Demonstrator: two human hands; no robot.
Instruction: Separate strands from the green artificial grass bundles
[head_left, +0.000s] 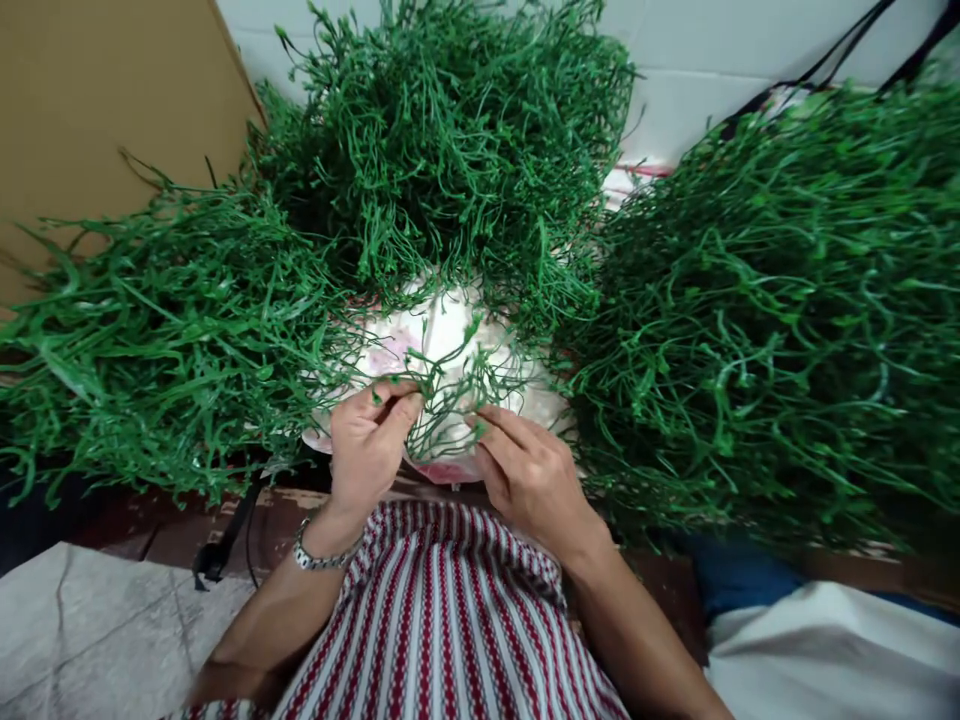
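Observation:
Between my hands is a small tangle of thin green plastic-looking stems (450, 395) with little bud-like tips. My left hand (371, 440) pinches the left side of this tangle between thumb and forefinger. On the other side, my right hand (529, 465) has its fingers closed on stems near the tangle's right edge. Beneath them lies a pale cloth or sheet (382, 350) with pink patches. Exactly which stems each hand holds is hard to make out.
Large heaps of similar green stems surround the spot: a left heap (172, 340), a back heap (457, 140) and a right heap (780, 320). A brown board (112, 100) stands at back left, against a white wall (690, 50). Striped fabric (450, 630) covers my lap.

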